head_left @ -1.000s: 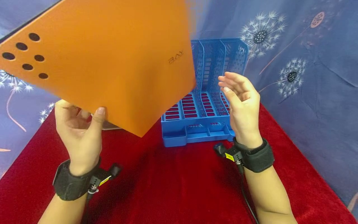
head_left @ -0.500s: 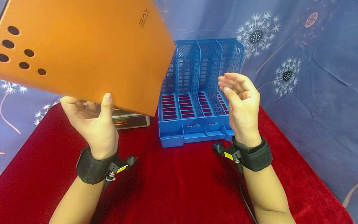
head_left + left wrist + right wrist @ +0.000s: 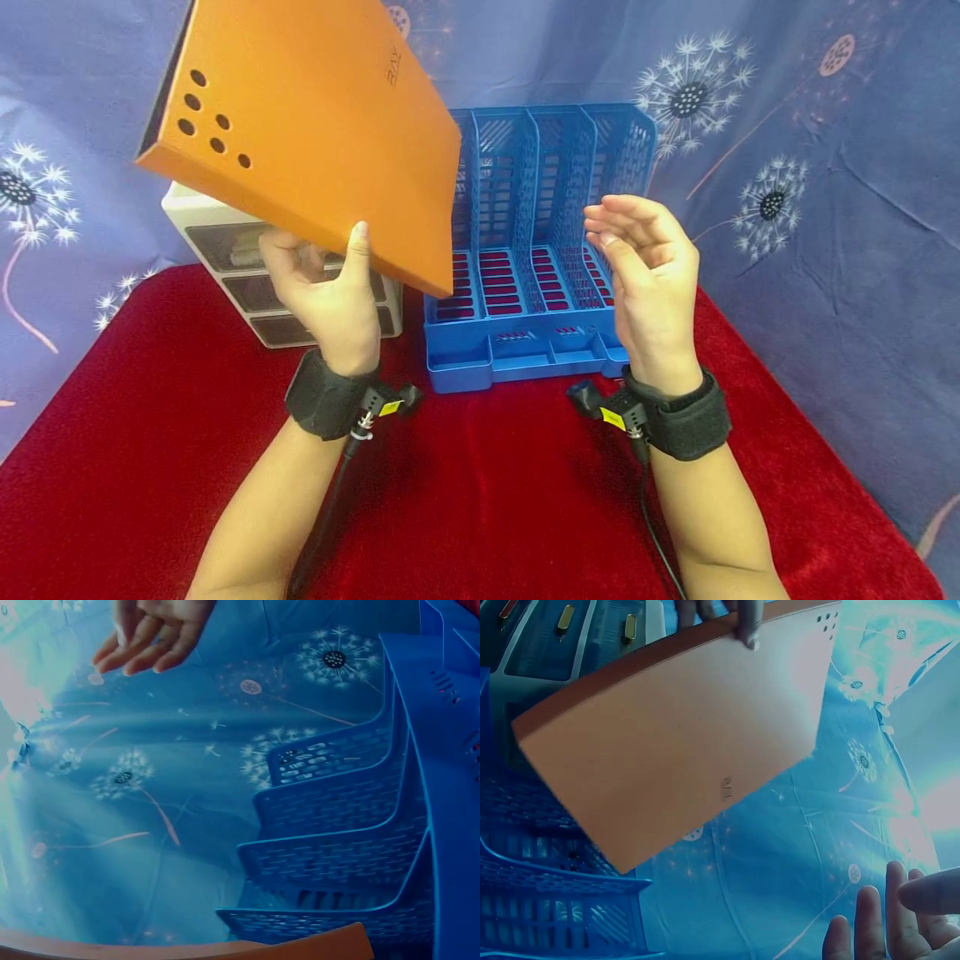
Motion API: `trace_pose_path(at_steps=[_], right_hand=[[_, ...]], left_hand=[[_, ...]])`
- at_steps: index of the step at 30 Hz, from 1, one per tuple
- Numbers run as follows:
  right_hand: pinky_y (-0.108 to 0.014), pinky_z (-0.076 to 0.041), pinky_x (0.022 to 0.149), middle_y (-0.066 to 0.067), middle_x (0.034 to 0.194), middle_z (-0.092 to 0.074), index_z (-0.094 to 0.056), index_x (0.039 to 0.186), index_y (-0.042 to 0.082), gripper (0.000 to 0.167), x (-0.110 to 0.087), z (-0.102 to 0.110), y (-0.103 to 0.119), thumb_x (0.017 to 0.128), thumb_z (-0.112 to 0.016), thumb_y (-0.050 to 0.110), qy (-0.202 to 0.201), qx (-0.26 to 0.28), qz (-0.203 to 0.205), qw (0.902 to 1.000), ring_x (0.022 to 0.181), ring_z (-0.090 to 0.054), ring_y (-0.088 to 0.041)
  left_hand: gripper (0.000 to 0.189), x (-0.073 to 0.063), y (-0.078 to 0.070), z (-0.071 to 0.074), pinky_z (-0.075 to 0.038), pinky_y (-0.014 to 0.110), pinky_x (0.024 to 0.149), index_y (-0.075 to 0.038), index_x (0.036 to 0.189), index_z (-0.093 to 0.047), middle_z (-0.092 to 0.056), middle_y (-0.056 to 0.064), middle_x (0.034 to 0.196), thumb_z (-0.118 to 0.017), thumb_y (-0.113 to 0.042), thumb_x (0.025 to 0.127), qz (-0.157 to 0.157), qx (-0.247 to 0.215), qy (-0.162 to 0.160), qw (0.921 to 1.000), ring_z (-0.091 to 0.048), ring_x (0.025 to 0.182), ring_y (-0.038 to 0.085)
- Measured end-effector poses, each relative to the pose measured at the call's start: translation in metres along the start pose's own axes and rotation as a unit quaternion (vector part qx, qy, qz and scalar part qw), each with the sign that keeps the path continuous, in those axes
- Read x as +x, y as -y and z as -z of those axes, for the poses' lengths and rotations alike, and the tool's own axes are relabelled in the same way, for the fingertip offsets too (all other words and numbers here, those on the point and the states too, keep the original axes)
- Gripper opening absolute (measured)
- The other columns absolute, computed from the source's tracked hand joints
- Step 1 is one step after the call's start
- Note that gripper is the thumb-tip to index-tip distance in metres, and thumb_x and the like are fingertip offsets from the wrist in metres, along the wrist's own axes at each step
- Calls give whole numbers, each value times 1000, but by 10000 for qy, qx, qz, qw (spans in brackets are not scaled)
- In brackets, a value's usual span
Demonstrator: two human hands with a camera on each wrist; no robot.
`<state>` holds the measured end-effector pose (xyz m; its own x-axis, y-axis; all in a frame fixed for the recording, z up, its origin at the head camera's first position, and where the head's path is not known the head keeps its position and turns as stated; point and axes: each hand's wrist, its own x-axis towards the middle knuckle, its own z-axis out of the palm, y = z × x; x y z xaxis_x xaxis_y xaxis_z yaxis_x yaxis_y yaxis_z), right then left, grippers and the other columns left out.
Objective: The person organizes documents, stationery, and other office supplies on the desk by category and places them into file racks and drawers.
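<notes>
My left hand (image 3: 330, 292) grips the bottom edge of an orange folder (image 3: 322, 133), its thumb on the front face and the fingers behind. The folder is raised and tilted, with dark round holes near one corner and small dark lettering. Its lower right corner overlaps the left side of a blue desk file rack (image 3: 517, 325) with upright mesh dividers. In the right wrist view the folder (image 3: 675, 742) hangs above the rack's dividers. To the right of the rack, my right hand (image 3: 648, 275) is raised with loosely bent fingers, holding nothing.
A white drawer unit (image 3: 255, 308) with dark drawer fronts stands behind my left hand, partly covered by the folder. Red cloth (image 3: 480, 492) covers the table. A blue curtain (image 3: 847, 250) with dandelion prints hangs behind and on the right.
My left hand has carried the folder rightward and away from me, turning it more edge-on. The drawer unit has come into view behind it. My right hand has hardly moved.
</notes>
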<state>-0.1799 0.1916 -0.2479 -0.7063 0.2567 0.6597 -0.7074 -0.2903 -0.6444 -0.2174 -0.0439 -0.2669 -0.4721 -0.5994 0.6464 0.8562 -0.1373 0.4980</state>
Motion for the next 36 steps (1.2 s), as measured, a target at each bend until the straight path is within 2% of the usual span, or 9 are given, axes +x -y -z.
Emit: trace_pose_path(at_steps=[3,10,17,25,36], right_hand=[[-33,-51,83,-11,93,-70,-65,102,-3,27,-1,1,1,85,-48,-16,31,-50,-26,10000,89,-64,-22],[-34,-51,83,-11,95,-70,-65,103,-2,28,-2,1,1,85,-49,-16,133,-64,-148,9998,90,-64,-24],[-34,-52,83,-10,95,-69,-66,104,-1,28,-2,0,3,85,-50,-13,208,-130,-279,9993,91,-63,-24],[-35,-52,84,-8,95,-70,-66,104,1,28,0,1,1,86,-50,-12,258,-259,-384,9986,92,-63,-23],[-34,-51,84,-8,95,-70,-66,103,2,29,0,2,0,85,-49,-13,298,-234,-453,9983,91,-63,-21]], left_hand=[[33,-6,9,-3,-45,40,87,-6,97,-49,-58,11,103,-71,6,76,122,83,34,9999,-55,101,30],[36,-18,23,-4,-42,33,86,-8,97,-47,-58,6,102,-74,2,76,590,711,-33,9957,-55,97,24],[38,-23,34,-5,-48,37,84,-7,102,-49,-58,9,105,-73,5,75,1221,519,-14,9912,-55,100,25],[34,-28,43,-10,-47,39,89,-7,96,-48,-58,9,101,-71,8,75,1285,432,16,9908,-55,99,26],[31,-38,49,-13,-48,36,82,-8,93,-49,-61,8,96,-72,4,77,1222,912,140,9882,-57,93,22]])
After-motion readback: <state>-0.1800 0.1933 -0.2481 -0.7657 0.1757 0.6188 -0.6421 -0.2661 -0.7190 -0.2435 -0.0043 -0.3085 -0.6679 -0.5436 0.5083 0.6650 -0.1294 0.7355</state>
